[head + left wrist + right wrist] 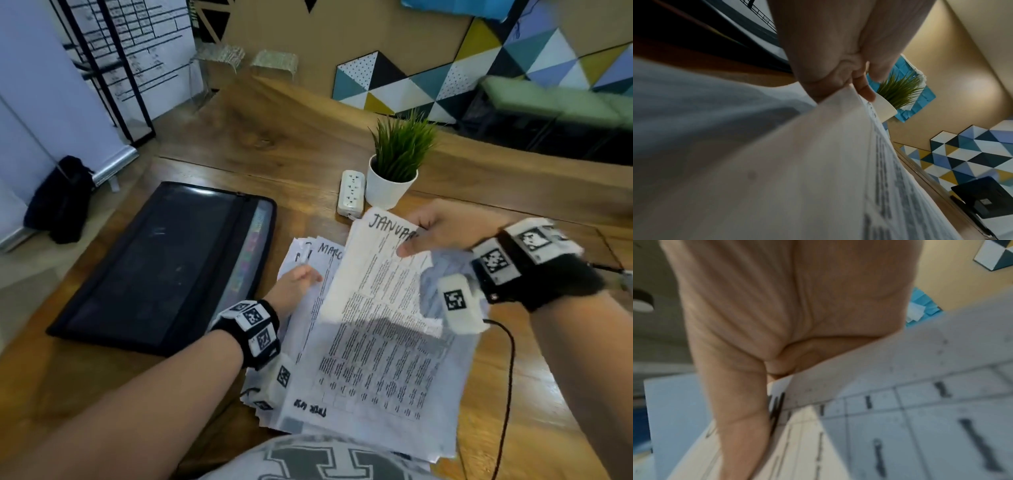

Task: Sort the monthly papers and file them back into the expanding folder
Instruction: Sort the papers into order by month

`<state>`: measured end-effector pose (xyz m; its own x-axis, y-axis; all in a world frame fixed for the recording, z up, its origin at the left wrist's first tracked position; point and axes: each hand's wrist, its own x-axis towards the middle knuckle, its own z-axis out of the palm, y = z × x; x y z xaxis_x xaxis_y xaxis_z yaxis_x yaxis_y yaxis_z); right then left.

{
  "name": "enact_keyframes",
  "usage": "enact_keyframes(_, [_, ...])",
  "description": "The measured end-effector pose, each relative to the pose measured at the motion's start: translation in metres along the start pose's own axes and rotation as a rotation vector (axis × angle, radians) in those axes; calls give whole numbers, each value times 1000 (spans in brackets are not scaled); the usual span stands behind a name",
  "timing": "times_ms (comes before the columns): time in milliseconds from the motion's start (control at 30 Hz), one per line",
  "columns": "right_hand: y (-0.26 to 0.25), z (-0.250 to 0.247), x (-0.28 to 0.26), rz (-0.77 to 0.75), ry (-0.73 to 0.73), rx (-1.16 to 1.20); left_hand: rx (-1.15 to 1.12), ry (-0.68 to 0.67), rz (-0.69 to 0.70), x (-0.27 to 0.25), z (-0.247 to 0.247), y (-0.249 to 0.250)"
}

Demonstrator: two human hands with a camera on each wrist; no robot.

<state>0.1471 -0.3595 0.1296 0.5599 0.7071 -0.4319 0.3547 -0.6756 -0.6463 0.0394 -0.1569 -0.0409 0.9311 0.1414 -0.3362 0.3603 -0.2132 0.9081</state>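
Note:
A loose stack of printed papers (376, 377) lies on the wooden table in front of me. My right hand (421, 236) pinches the top right corner of a sheet headed "JANUARY" (370, 274) and holds it lifted and tilted above the stack; the right wrist view shows the thumb (748, 418) across that sheet (900, 369). My left hand (301, 277) lies at the stack's left edge near a sheet headed "MARC..." (329, 251). In the left wrist view its fingers (863, 91) curl round the raised edge of some sheets (797, 162). The black expanding folder (161, 267) lies flat to the left.
A potted green plant (394, 171) and a white power strip (350, 193) stand just beyond the papers. A black cable (507, 377) runs along the table at the right. A dark bag (61, 198) sits on the floor at the far left.

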Motion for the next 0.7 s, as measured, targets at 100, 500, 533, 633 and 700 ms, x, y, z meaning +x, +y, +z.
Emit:
enact_keyframes(100, [18,25,36,86,5,-135,-190,2,-163,-1,3,-3])
enact_keyframes(500, [57,76,98,183,260,-156,-280,31,-174,1,16,-13])
enact_keyframes(533, [57,75,99,165,254,-155,-243,38,-169,3,16,-14])
enact_keyframes(633, [61,79,94,90,250,-165,-119,8,-138,2,13,-14])
enact_keyframes(700, [65,81,87,83,260,-157,-40,-16,-116,1,10,-18])
